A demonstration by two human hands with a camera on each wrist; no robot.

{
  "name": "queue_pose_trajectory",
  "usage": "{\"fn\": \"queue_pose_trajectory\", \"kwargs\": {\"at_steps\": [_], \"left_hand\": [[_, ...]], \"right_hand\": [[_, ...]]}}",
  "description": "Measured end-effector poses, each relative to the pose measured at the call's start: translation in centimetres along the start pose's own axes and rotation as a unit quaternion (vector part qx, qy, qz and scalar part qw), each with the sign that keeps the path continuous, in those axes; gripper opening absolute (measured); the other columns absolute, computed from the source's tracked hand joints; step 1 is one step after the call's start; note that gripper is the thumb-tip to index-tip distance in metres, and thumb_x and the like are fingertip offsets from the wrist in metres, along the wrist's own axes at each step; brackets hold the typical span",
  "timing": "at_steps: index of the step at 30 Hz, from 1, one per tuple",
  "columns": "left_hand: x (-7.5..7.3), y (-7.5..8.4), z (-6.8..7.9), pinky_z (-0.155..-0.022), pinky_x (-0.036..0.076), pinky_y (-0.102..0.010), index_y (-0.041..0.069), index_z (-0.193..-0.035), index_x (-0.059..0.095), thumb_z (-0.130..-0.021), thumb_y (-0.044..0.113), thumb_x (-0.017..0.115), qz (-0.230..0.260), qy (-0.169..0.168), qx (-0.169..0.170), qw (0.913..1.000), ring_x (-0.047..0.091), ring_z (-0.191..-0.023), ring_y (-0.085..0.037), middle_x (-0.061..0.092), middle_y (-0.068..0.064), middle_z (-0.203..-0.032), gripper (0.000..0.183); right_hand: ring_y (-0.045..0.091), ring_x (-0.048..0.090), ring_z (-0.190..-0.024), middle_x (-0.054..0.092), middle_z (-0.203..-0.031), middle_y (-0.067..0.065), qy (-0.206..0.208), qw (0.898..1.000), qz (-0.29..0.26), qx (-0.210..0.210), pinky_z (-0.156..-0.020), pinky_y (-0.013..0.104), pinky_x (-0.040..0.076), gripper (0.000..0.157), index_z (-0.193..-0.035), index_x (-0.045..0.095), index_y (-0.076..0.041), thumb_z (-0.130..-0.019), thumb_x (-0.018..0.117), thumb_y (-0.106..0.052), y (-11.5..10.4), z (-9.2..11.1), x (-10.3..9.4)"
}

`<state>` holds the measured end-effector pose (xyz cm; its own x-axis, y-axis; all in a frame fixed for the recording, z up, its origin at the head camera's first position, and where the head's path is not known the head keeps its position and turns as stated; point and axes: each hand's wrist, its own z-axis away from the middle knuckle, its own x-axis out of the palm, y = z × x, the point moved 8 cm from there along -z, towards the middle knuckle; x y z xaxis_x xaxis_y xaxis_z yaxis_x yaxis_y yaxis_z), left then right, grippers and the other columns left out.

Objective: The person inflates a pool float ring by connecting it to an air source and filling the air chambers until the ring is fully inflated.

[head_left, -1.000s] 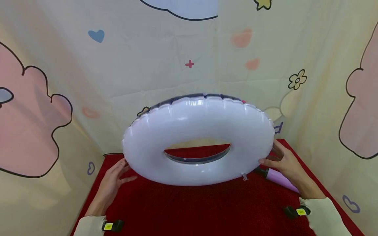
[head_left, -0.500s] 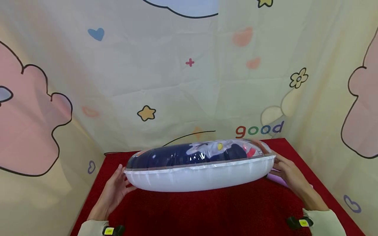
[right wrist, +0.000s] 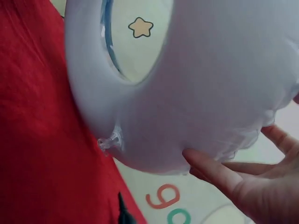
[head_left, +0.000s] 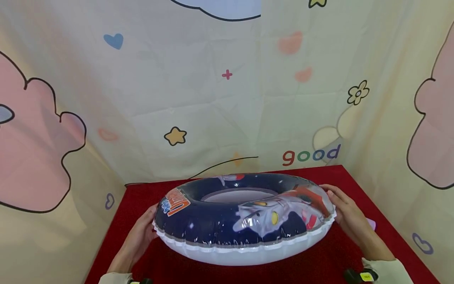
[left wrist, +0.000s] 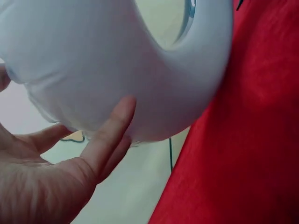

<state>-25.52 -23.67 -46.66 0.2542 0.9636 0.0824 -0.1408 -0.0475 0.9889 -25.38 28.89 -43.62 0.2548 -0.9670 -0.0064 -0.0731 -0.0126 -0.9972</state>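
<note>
An inflated swim ring (head_left: 216,225), dark blue with printed cartoon figures on top and white below, is held up over the red cloth in the head view. At its left end, my left hand (head_left: 140,234) grips the edge; the left wrist view has fingers (left wrist: 110,135) of that hand against the white underside. Opposite, my right hand (head_left: 349,215) holds the right end, thumb side up. Fingers (right wrist: 210,168) of this hand reach under the ring in the right wrist view. A clear air valve (right wrist: 111,140) sticks out of the white side there.
Red cloth (head_left: 124,213) covers the table. Behind the right hand, a bit of a purple object (head_left: 371,223) shows, mostly hidden. A printed curtain (head_left: 213,98) with stars, hearts and the word "good" hangs behind and at both sides.
The swim ring has tipped from its white underside facing me, through edge-on, to its printed top showing. It also sits lower and nearer; both hands keep hold and turn with it.
</note>
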Motion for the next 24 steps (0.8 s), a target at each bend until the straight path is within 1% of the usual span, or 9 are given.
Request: {"fn": "queue_pose_trajectory", "kwargs": {"at_steps": [3, 5, 8, 10, 12, 15, 19, 22, 24], "left_hand": [[-0.3, -1.1, -0.1, -0.079, 0.051, -0.029, 0.017, -0.145, 0.020, -0.099, 0.047, 0.029, -0.003, 0.001, -0.050, 0.9988, 0.060, -0.097, -0.006, 0.056, 0.011, -0.117, 0.056], [-0.5, -2.0, -0.2, -0.080, 0.051, -0.031, 0.018, -0.147, 0.016, -0.098, 0.049, 0.031, -0.004, 0.009, -0.077, 0.9970, 0.059, -0.100, -0.010, 0.053, 0.005, -0.124, 0.060], [-0.9, -3.4, -0.6, -0.084, 0.051, -0.035, 0.020, -0.148, 0.016, -0.095, 0.050, 0.039, -0.024, 0.039, -0.100, 0.9940, 0.053, -0.111, -0.017, 0.041, -0.005, -0.140, 0.065], [-1.0, -4.3, -1.1, -0.086, 0.051, -0.038, 0.022, -0.148, 0.016, -0.092, 0.050, 0.046, -0.045, 0.059, -0.104, 0.9918, 0.049, -0.117, -0.022, 0.030, -0.008, -0.149, 0.069], [-1.1, -5.1, -1.5, -0.086, 0.051, -0.039, 0.024, -0.148, 0.016, -0.089, 0.051, 0.052, -0.073, 0.073, -0.108, 0.9888, 0.049, -0.118, -0.024, 0.026, -0.009, -0.152, 0.074], [-0.9, -6.2, -2.1, -0.087, 0.051, -0.039, 0.023, -0.147, 0.019, -0.085, 0.049, 0.058, -0.109, 0.076, -0.111, 0.9849, 0.054, -0.110, -0.023, 0.030, -0.011, -0.149, 0.077], [-0.6, -7.2, -2.6, -0.084, 0.052, -0.039, 0.020, -0.146, 0.023, -0.084, 0.043, 0.062, -0.140, 0.063, -0.119, 0.9810, 0.061, -0.098, -0.020, 0.037, -0.013, -0.143, 0.077], [-0.4, -7.8, -3.1, -0.083, 0.053, -0.039, 0.018, -0.147, 0.021, -0.084, 0.041, 0.062, -0.144, 0.050, -0.119, 0.9811, 0.062, -0.096, -0.020, 0.037, -0.013, -0.143, 0.078], [-0.2, -8.3, -3.4, -0.084, 0.053, -0.039, 0.017, -0.147, 0.018, -0.085, 0.043, 0.062, -0.146, 0.041, -0.120, 0.9810, 0.062, -0.096, -0.020, 0.041, -0.014, -0.140, 0.081]], "right_hand": [[0.004, 0.054, -0.105, 0.049, -0.121, -0.010, -0.033, 0.999, -0.029, 0.007, -0.083, 0.028, 0.053, 0.033, -0.134, 0.035, -0.020, -0.101, 0.032, -0.019, 1.1, -0.1, 0.4], [0.004, 0.054, -0.105, 0.048, -0.122, -0.008, -0.048, 0.998, -0.030, 0.019, -0.085, 0.030, 0.051, 0.028, -0.129, 0.036, -0.018, -0.100, 0.032, -0.018, 2.1, -0.2, 0.7], [-0.005, 0.051, -0.107, 0.044, -0.131, -0.007, -0.028, 0.998, 0.028, 0.048, -0.085, 0.028, 0.048, 0.023, -0.120, 0.038, -0.016, -0.099, 0.040, -0.022, 4.2, -0.4, 0.8], [-0.007, 0.048, -0.109, 0.038, -0.140, 0.000, -0.008, 0.995, 0.080, 0.065, -0.086, 0.026, 0.047, 0.028, -0.120, 0.037, -0.013, -0.097, 0.047, -0.025, 5.4, -0.6, 0.8], [-0.005, 0.044, -0.114, 0.032, -0.146, 0.007, 0.008, 0.990, 0.118, 0.082, -0.087, 0.023, 0.046, 0.038, -0.124, 0.035, -0.011, -0.094, 0.053, -0.028, 6.3, -0.7, 0.7], [0.014, 0.040, -0.125, 0.028, -0.147, 0.017, 0.018, 0.988, 0.124, 0.093, -0.090, 0.025, 0.045, 0.052, -0.133, 0.030, -0.010, -0.092, 0.056, -0.027, 7.3, -0.8, 0.5], [0.038, 0.031, -0.134, 0.024, -0.148, 0.018, 0.010, 0.988, 0.120, 0.101, -0.096, 0.040, 0.043, 0.063, -0.141, 0.025, -0.014, -0.089, 0.059, -0.025, 8.1, -1.0, 0.3], [0.045, 0.028, -0.135, 0.022, -0.150, 0.020, -0.002, 0.986, 0.133, 0.105, -0.099, 0.051, 0.040, 0.067, -0.143, 0.022, -0.016, -0.089, 0.060, -0.026, 8.5, -1.2, 0.3], [0.046, 0.028, -0.135, 0.022, -0.150, 0.019, -0.003, 0.983, 0.147, 0.109, -0.101, 0.054, 0.039, 0.068, -0.144, 0.022, -0.018, -0.089, 0.060, -0.029, 8.6, -1.4, 0.2]]}}
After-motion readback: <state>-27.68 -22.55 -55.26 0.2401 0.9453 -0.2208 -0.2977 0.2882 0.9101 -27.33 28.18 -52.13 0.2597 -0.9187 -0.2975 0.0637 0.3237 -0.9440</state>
